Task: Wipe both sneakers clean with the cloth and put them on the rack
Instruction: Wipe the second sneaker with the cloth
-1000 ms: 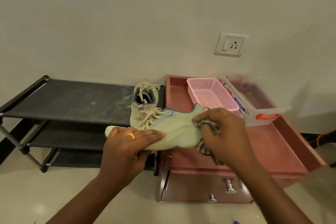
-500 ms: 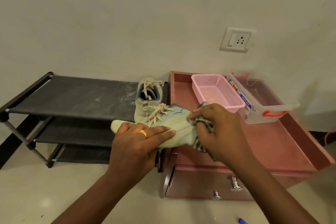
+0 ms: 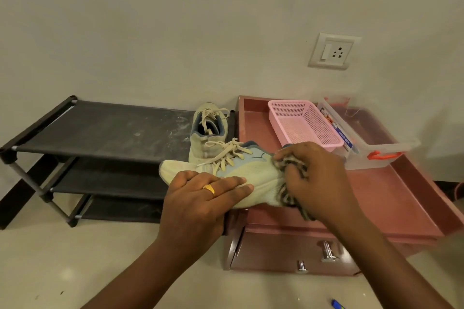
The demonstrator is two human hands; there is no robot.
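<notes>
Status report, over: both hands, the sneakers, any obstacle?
Left hand holds one sneaker; right hand grips cloth against its heel end; other sneaker sits on rack. No obstacle seen.

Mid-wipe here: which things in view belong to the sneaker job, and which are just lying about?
Job: held sneaker in left hand, cloth in right hand, second sneaker, rack.
Lying about: pink basket, clear box, cabinet, wall socket, blue object on floor.

One head-worn view, looking forward and down, close above left hand [image 3: 200, 198] and right hand [image 3: 319, 178], facing the wall [image 3: 175, 32], rack [image 3: 100, 130] left, cabinet [image 3: 376, 195] right.
</notes>
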